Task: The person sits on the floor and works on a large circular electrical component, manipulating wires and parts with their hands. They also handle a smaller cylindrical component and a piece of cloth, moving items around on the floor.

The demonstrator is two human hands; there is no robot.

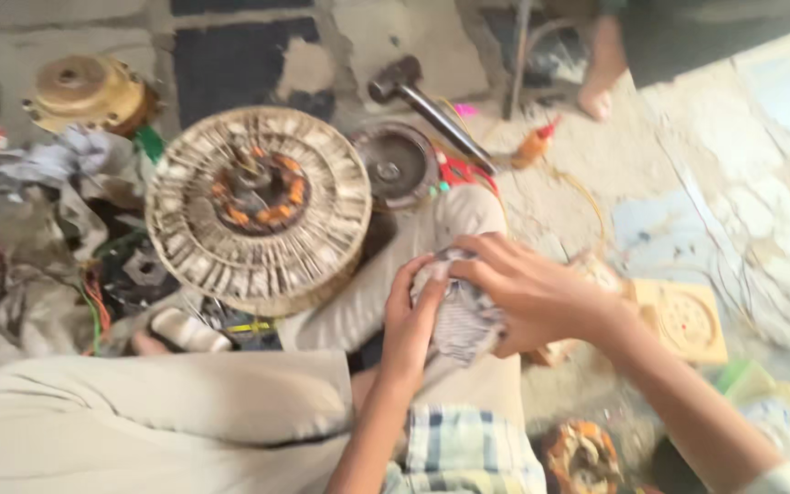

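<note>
Crumpled grey-white striped cloth wad on lap, between both hands | left hand fingers curled on its edge | right hand fingers pressed on top | likely soft, light, non-slippery; best gripped by bunched folds

Left hand and right hand close together, fingers apparently curled, forearms bare

floor workshop; motor stator, hammer
</note>
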